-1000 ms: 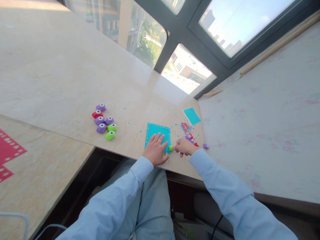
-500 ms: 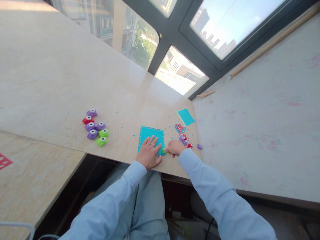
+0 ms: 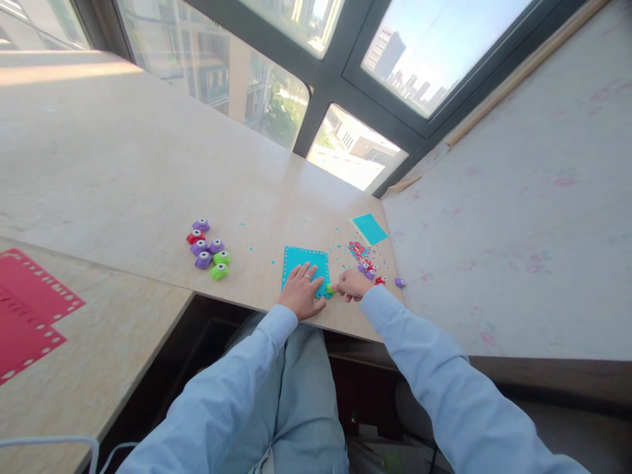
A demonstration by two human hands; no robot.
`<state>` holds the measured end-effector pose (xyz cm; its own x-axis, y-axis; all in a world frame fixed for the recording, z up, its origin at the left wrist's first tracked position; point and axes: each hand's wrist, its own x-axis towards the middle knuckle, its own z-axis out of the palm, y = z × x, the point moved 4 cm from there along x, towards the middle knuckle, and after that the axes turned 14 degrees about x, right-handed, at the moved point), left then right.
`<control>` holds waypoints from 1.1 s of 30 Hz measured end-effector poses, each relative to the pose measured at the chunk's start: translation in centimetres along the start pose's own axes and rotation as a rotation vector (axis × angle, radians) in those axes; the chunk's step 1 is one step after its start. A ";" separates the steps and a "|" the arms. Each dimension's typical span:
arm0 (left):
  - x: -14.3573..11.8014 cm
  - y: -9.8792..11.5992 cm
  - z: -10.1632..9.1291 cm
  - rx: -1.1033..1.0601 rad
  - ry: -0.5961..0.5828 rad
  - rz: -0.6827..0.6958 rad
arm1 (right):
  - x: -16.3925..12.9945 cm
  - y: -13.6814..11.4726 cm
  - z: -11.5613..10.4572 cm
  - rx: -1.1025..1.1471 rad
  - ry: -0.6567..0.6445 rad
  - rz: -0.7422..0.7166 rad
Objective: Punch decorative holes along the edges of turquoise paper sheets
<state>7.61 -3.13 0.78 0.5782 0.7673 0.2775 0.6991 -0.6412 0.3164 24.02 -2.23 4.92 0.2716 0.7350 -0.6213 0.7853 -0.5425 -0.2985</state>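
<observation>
Green punch (image 3: 330, 288) sits at R edge of the blue sheet (image 3: 305, 255), R hand (image 3: 352, 284) clenched on it; L hand (image 3: 300, 293) spread flat on sheet, grasping nothing. Red/blue confetti (image 3: 359, 251) just past R hand, 7 punches (image 3: 203, 261) well off L.

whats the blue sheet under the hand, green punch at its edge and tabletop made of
Blue sheet: probably matte paper or thin card; flat, with small holes along its edges. Green punch: likely plastic, judging by bright, even colour; finish unclear. Tabletop: pale, streaked and glossy, reflecting window light; stone or laminate, can't tell.
</observation>
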 end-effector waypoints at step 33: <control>-0.6 1.0 -0.4 0.128 0.120 0.180 | -3.8 6.8 3.4 1.015 0.255 -0.523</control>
<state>7.80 -4.23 1.31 0.6495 0.6291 0.4271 0.6412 -0.7551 0.1371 26.48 -10.14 2.82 0.2414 0.9627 -0.1223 0.0610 -0.1408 -0.9882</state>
